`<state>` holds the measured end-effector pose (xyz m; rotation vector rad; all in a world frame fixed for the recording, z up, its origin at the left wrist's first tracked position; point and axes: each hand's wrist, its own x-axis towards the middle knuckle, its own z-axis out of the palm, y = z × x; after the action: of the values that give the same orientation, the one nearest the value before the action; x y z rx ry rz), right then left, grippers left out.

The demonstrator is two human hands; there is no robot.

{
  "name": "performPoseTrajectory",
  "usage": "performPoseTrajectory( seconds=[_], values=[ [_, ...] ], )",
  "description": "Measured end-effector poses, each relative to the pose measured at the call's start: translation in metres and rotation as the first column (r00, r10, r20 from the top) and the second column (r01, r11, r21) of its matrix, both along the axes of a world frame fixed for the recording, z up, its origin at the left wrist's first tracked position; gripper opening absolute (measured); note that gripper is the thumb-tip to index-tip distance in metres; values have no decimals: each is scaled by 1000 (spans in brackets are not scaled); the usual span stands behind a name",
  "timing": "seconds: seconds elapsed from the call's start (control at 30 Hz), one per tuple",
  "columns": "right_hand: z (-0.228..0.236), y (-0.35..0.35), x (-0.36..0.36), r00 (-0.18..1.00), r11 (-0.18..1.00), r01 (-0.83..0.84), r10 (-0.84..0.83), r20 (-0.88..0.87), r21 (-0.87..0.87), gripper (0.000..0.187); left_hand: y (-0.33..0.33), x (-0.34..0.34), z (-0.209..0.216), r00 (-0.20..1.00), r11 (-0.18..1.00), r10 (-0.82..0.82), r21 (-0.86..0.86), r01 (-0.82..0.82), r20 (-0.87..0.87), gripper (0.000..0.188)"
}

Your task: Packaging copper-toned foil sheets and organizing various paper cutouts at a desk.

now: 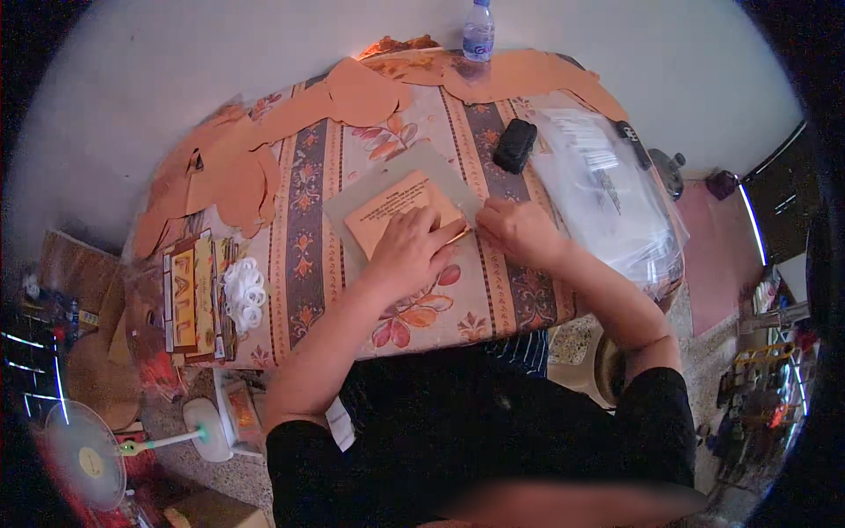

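In front of me lies a flat, greyish see-through plastic bag (422,161) with a small hole near its top edge. A peach-coloured card (370,217) with printed lines shows within its outline. My left hand (412,246) rests on the card, fingers stretched out and thumb reaching toward its right edge. At the bag's right edge, my right hand (519,231) has its fingers pinched together, seemingly on the bag's border; the fingertips are partly hidden.
Peach paper cutouts (365,92) line the table's far and left sides. Clear plastic bags (607,198) are piled right, near a black case (515,145). White rings (245,295) lie beside stacked printed cards (189,299). A water bottle (478,35) stands at the back.
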<state>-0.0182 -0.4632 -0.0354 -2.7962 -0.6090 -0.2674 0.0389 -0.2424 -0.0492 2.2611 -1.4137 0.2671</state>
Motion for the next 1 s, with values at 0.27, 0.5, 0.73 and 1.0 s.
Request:
performPoseTrajectory(
  seconds=[0.27, 0.5, 0.73, 1.0],
  values=[
    [-1, 3, 1, 998, 998, -47, 49, 46, -51, 17, 10, 7, 14, 954, 994, -113, -37, 106, -277, 32],
    [3, 3, -3, 994, 994, -51, 59, 89, -98, 19, 59, 12, 23, 980, 988, 77, -116, -100, -182, 34],
    [18, 31, -13, 982, 984, -175, 176, 74, -14, 26, 81, 4, -8, 985, 990, 142, 10, -141, -96, 40],
    [-10, 86, -31, 918, 957, -287, 284, 275, -31, 24, 81, 3, -10, 984, 989, 145, -12, -147, -105, 40]
  ],
)
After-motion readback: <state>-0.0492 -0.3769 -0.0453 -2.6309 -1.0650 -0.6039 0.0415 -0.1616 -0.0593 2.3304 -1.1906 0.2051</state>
